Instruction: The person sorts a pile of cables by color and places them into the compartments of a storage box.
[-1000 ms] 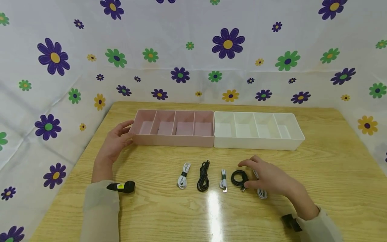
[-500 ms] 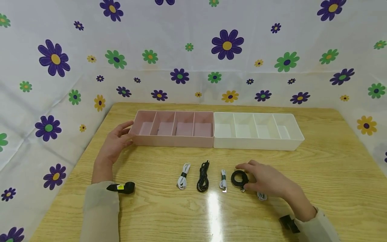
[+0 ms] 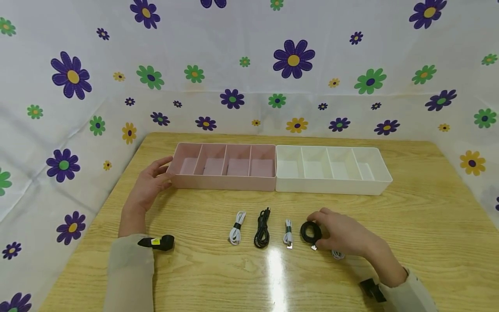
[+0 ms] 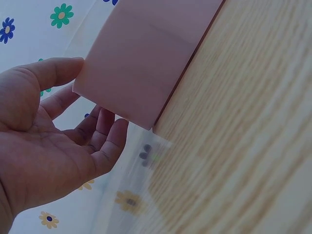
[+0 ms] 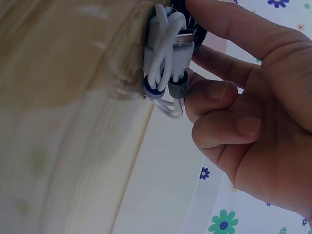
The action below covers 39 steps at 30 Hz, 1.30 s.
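My left hand (image 3: pixel 146 184) rests at the left end of a pink divided storage box (image 3: pixel 224 182), its thumb touching the box's edge in the left wrist view. My right hand (image 3: pixel 347 232) pinches a coiled black cable (image 3: pixel 302 233) between thumb and index finger. The cable's metal plug points toward me. Partly hidden under the right hand lies a bundled white cable (image 3: pixel 337 255), whose plug shows close up in the right wrist view. Left of the coil, a short white cable (image 3: pixel 288 232), a longer black cable (image 3: pixel 262 229) and another white cable (image 3: pixel 237 228) lie in a row.
A white divided box (image 3: pixel 331 186) stands against the pink one's right end. Both have several compartments. They sit on a wooden table (image 3: pixel 202 273), with a flowered cloth (image 3: pixel 249 78) hanging behind and at the sides.
My right fingers have closed on the coiled black cable, which has shifted slightly to the right. The left hand and both boxes stay in place.
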{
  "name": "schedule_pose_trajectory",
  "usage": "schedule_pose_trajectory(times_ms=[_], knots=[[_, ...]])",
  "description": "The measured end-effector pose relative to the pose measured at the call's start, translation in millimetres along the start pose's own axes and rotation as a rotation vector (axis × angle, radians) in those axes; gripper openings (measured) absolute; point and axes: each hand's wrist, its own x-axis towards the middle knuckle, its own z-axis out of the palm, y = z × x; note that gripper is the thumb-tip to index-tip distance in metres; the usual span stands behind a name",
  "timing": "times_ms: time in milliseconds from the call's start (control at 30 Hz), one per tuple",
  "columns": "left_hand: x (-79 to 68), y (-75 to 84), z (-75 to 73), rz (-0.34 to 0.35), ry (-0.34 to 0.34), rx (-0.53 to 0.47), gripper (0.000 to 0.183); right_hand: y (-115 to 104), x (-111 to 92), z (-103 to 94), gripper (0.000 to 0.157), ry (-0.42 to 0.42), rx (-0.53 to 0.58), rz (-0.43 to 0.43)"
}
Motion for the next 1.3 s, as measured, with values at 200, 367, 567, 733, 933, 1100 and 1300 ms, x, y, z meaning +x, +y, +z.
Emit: schedule_pose_trajectory(times_ms=[200,367,567,733,933,1100,1300], knots=[[0.5,2.2,0.9,0.017,0.000,-0.003,0.061,1.0,-0.1,-0.2,0.050,0.062,-0.039,-0.045],[2.9,-0.8,-0.2,0.036,-0.003,-0.003,0.060,1.4,1.0,1.4,0.045,0.072,-0.002,-0.022],[0.3,-10.3,-3.8,0.039,0.004,0.009,0.060,2.2,1.1,8.5,0.038,0.075,0.067,-0.022],[-5.1,-16.7,-3.9,0.055,-0.010,0.008,0.061,3.5,-0.5,16.0,0.036,0.072,0.141,-0.039],[-9.1,-23.1,-2.2,0.057,-0.010,0.019,0.062,5.7,-3.6,24.4,0.037,0.007,0.289,-0.086],[-3.6,-23.7,-1.0,0.072,-0.002,0.009,0.060,6.2,-1.1,21.0,0.036,0.023,0.247,-0.132],[-0.6,-21.3,0.4,0.077,-0.002,-0.002,0.059,6.4,-1.1,14.8,0.037,-0.003,0.280,-0.123]])
